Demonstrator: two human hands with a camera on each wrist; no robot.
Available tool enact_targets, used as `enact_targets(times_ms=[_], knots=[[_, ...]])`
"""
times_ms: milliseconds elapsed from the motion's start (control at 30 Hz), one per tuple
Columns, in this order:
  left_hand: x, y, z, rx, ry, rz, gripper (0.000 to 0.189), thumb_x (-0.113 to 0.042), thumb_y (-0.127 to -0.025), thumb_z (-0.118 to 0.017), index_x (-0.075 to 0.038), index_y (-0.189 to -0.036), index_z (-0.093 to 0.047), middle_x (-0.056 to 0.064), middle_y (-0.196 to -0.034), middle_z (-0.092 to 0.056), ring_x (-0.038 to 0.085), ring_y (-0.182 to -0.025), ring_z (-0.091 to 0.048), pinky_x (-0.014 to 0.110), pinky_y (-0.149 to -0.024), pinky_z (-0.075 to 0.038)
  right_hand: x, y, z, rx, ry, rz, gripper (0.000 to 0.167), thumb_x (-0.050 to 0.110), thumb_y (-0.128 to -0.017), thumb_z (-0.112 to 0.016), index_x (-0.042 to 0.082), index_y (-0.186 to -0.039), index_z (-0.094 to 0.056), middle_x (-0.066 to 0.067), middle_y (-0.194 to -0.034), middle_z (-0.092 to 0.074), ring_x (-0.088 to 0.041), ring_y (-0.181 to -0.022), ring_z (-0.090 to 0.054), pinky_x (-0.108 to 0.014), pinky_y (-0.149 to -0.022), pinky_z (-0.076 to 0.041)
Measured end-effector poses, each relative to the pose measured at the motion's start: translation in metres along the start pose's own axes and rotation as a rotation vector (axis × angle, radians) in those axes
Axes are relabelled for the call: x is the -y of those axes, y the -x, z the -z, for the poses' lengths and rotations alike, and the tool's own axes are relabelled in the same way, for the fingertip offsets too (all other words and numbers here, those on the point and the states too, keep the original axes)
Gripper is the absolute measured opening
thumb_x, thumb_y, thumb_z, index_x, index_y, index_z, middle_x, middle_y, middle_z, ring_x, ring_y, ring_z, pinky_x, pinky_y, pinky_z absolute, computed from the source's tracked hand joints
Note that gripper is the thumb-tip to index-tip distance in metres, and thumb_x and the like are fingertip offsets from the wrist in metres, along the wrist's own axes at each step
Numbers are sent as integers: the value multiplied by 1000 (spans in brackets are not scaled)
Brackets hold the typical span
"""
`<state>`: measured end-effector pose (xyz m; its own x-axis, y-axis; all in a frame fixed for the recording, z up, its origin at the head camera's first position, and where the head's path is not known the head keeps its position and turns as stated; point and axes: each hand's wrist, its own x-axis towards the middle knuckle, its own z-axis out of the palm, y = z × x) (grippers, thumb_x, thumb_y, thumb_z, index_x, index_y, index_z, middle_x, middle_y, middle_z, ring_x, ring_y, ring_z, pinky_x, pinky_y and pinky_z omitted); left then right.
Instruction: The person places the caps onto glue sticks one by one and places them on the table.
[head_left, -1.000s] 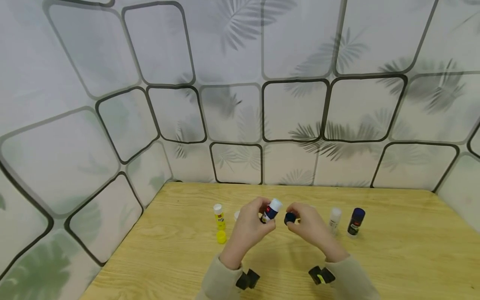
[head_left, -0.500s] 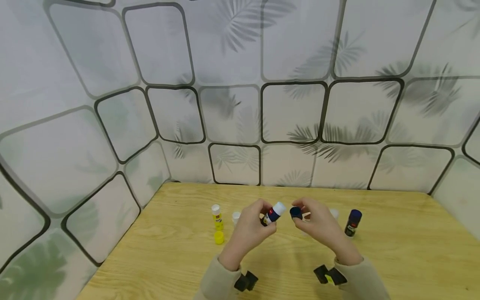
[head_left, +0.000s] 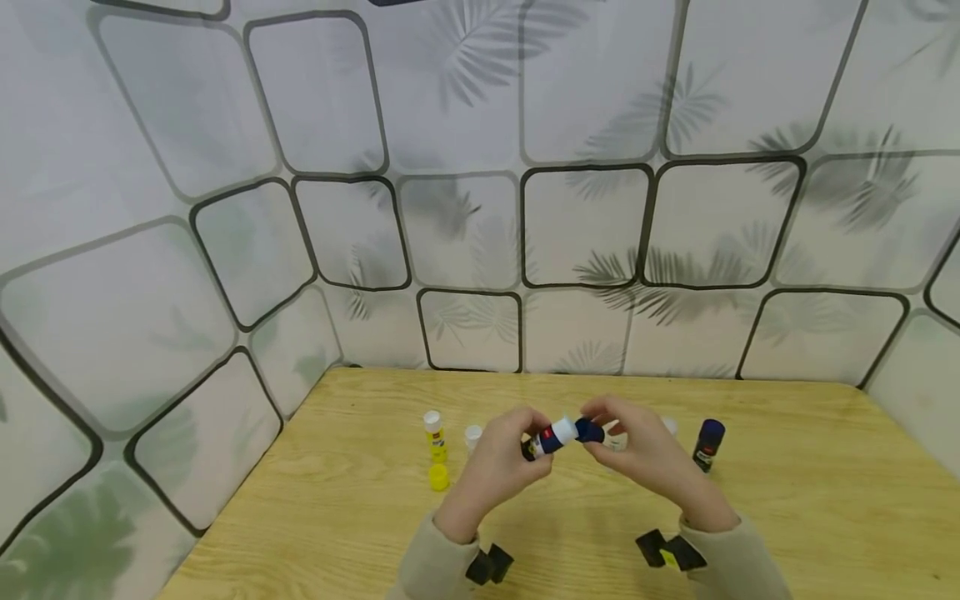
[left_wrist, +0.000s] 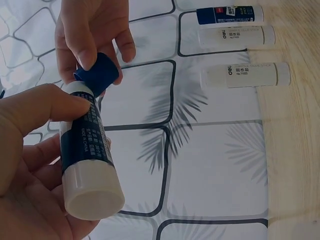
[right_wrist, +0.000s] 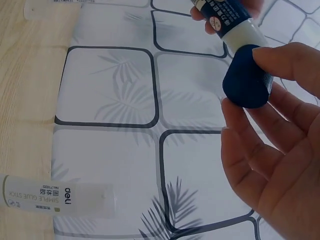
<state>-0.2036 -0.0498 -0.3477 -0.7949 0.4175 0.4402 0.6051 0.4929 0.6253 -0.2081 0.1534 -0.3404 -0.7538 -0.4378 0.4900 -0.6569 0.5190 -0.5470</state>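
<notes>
My left hand (head_left: 495,467) grips a dark blue and white glue stick (head_left: 551,438) round its body. The stick leans to the right, its uncapped white end raised. With thumb and fingers, my right hand (head_left: 641,450) pinches a dark blue cap (head_left: 589,431) against that end. In the right wrist view the cap (right_wrist: 246,77) covers the tip of the white neck and sits at a slight angle to it. The left wrist view shows the stick's translucent base (left_wrist: 94,192) facing the camera, with the left thumb along the label.
On the wooden table (head_left: 337,517), a yellow glue stick (head_left: 435,437) stands at left, a yellow cap (head_left: 438,477) before it. A white-topped item (head_left: 472,436) is partly hidden by the left hand. Right stands a dark blue glue stick (head_left: 708,445); white glue sticks (left_wrist: 245,75) stand near it.
The cap and the glue stick have come together; earlier a gap lay between them. The stick has tipped further right, and the right hand has turned the cap's opening toward it.
</notes>
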Motion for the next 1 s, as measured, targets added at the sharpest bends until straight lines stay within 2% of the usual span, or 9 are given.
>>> enact_targets(times_ms=[200, 400, 700, 1000], knots=[[-1, 2, 1, 41, -40, -24, 25, -3, -72, -69, -8, -95, -59, -4, -85, -58, 4, -70, -50, 17, -61, -43, 0, 3, 3, 11, -35, 56, 26, 5, -75, -69, 10, -98, -57, 2, -94, -60, -13, -83, -57, -28, -65, -48], [0, 3, 1, 57, -63, -51, 26, -2, -72, -70, -8, -96, -60, -4, -87, -58, 3, -72, -50, 16, -62, -43, 1, 4, 5, -24, -37, 84, 25, 7, -74, -71, 9, -96, -58, 0, -93, -60, -13, -82, -57, -27, -65, -49], [-2, 3, 2, 44, -107, -106, 26, -4, -72, -71, -7, -96, -61, -2, -88, -59, 2, -71, -49, 14, -62, -42, 3, 4, 8, -57, -62, 128, 25, 4, -73, -71, 9, -94, -59, -3, -94, -59, -16, -83, -58, -27, -65, -49], [-2, 3, 3, 41, -90, -139, 24, -3, -74, -69, -7, -97, -62, -1, -89, -59, 3, -72, -50, 14, -63, -42, 0, 4, 6, -38, -129, 135, 28, -3, -70, -71, 7, -94, -59, 0, -94, -57, -11, -84, -56, -28, -67, -50]])
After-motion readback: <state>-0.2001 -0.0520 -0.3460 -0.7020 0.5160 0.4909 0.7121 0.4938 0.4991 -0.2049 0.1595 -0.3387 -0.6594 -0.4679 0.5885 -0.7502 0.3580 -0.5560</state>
